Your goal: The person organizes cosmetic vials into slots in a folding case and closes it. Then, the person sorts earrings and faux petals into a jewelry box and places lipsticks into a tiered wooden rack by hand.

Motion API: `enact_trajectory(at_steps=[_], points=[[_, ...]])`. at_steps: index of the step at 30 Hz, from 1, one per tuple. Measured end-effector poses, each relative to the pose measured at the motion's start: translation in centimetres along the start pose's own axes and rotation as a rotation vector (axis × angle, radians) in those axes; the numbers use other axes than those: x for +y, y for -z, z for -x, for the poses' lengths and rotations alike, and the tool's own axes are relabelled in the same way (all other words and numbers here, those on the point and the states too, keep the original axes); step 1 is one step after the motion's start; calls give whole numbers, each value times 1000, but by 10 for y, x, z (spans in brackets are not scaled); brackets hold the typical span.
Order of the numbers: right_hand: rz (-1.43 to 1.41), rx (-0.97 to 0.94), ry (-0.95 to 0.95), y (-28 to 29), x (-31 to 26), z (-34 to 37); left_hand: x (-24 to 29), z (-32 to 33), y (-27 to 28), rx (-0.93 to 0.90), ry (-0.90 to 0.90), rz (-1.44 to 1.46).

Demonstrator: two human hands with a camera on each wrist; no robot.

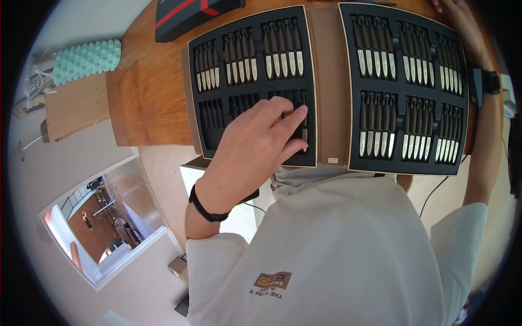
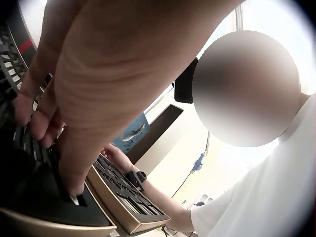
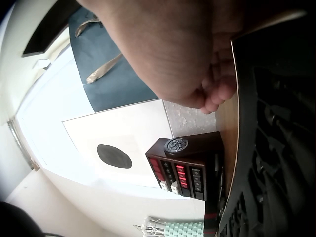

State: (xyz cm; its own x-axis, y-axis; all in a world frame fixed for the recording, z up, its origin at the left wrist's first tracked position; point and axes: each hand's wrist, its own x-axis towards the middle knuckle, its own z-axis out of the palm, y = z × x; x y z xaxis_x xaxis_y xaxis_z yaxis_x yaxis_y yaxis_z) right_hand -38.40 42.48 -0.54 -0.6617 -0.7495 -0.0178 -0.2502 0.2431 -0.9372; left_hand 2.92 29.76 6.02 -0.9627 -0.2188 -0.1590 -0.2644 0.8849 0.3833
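A two-sided case lies open, its left black tray (image 1: 255,91) and right black tray (image 1: 408,92) holding rows of dark-handled pieces with pale tips. My left hand (image 1: 255,141) is over the lower row of the left tray, thumb and fingertips spread along one piece (image 1: 305,133) in the rightmost slot. In the left wrist view the thumb (image 2: 75,182) touches a pale tip, and the other fingers reach down to the tray. Beyond the right tray's upper corner, my right hand (image 1: 462,22) lies with its fingers loosely bent and nothing visible in them, beside the case edge (image 3: 238,98).
A black box with red stripes (image 1: 185,16) stands behind the left tray on the wooden table (image 1: 147,103). A green bumpy mat (image 1: 87,61) is at the far left. The right wrist view shows a dark box with red and white pieces (image 3: 185,165) past the case.
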Motion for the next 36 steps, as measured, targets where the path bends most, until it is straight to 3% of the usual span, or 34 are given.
enact_trajectory(at_steps=[11,20,22,23,30,33,35,36], points=[[-27,-65,-17,13,13,-13,-15,-24,20,-8,-133,-26],[-76,-149,74,21,23,-17,-44,-148,38,178,-264,-111],[-56,-153,64,20,19,-15,-48,-172,33,279,-386,-145],[-56,-147,61,20,19,-15,-38,-175,34,208,-244,-131],[-48,-171,76,20,15,-12,-46,-186,24,176,-197,-114],[-54,-171,81,19,13,-12,-35,-171,35,242,-145,-83],[-52,-170,81,20,17,-13,-25,-152,49,271,-62,184],[-49,-170,80,21,19,-14,-29,-142,50,271,-58,185]])
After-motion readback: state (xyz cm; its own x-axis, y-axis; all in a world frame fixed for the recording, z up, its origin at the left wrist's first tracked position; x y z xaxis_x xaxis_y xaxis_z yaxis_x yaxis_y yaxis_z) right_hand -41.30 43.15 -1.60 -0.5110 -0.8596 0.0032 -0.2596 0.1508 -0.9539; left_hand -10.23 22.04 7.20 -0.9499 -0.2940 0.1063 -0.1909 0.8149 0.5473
